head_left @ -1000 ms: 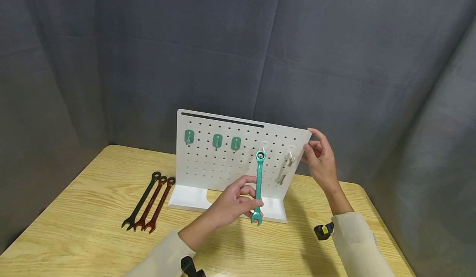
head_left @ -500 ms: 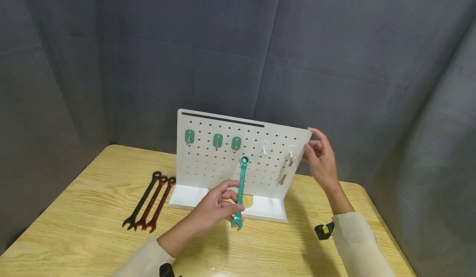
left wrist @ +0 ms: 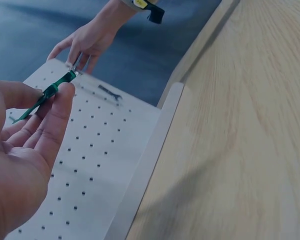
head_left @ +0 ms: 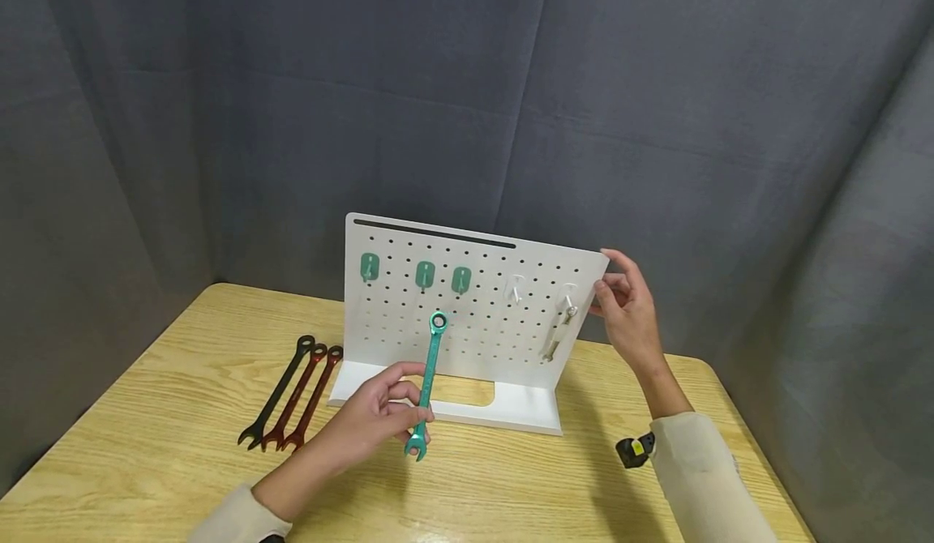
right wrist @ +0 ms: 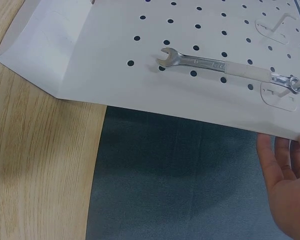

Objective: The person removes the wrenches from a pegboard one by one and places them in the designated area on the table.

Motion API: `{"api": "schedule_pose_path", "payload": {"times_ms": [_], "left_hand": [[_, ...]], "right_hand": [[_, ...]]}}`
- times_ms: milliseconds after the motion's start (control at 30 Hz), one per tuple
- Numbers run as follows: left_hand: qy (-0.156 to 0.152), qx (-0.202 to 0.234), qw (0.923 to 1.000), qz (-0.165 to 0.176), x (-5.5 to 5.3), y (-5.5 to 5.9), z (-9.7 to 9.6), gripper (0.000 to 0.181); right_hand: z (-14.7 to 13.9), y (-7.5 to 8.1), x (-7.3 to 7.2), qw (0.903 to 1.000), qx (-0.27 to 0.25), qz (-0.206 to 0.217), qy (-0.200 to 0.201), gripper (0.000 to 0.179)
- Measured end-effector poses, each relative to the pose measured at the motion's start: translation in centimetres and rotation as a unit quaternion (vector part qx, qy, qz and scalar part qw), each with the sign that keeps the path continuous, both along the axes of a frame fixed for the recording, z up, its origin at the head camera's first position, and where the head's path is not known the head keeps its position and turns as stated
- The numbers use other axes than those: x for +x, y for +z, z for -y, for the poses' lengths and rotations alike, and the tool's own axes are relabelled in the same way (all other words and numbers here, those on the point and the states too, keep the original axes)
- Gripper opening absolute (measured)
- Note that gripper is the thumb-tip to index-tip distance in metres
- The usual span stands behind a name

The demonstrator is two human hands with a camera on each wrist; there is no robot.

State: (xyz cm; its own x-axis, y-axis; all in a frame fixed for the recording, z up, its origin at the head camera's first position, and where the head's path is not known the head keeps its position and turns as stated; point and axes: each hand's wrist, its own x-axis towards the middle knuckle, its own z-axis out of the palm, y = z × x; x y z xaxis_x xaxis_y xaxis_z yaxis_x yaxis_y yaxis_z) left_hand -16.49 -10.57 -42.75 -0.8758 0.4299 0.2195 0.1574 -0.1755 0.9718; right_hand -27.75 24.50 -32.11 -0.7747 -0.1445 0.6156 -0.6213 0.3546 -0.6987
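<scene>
My left hand pinches a green combination wrench between thumb and fingers, ring end up, in front of a white pegboard. The wrench is apart from the board. My right hand grips the board's upper right edge, fingers behind and thumb toward the front. A silver wrench hangs by its ring end from a clear hook near that edge. Left of it, another clear hook bears nothing. Three green hooks sit on the board's left half, also bare.
On the table, left of the board, lie a black wrench and two red wrenches side by side. The board's base has a cut-out in its middle. A grey curtain hangs behind the table.
My left hand has moved left with the green wrench, away from the bare clear hook and below the green hooks. The right hand keeps its grip on the board.
</scene>
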Motion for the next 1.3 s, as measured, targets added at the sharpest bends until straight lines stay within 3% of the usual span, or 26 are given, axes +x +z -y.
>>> {"api": "schedule_pose_path", "payload": {"times_ms": [167,467,633,833,1067,1300], "left_hand": [[0.015,0.007,0.9999,0.006,0.6,-0.2,1.9,0.059],[0.075,-0.012,0.9968,-0.025,1.2,-0.3,6.3,0.056],[0.094,-0.027,0.9942,-0.044,1.3,-0.6,9.1,0.049],[0.135,-0.046,0.9894,-0.03,1.2,-0.9,12.1,0.045],[0.175,-0.05,0.9834,0.002,1.0,-1.6,14.4,0.026],[0.204,-0.094,0.9745,0.002,0.5,-2.2,16.4,0.034]], "right_hand": [[-0.1,-0.2,-0.2,0.9999,-0.005,-0.006,0.007,0.052],[0.2,0.4,0.2,1.0,-0.002,0.002,-0.005,0.049],[0.2,0.4,0.2,1.0,0.0,-0.001,-0.006,0.048],[0.2,0.2,0.1,1.0,-0.002,-0.004,0.0,0.048],[0.2,0.1,0.0,1.0,0.0,-0.002,0.0,0.048],[0.1,0.0,0.0,0.9998,-0.016,-0.002,0.008,0.049]]}}
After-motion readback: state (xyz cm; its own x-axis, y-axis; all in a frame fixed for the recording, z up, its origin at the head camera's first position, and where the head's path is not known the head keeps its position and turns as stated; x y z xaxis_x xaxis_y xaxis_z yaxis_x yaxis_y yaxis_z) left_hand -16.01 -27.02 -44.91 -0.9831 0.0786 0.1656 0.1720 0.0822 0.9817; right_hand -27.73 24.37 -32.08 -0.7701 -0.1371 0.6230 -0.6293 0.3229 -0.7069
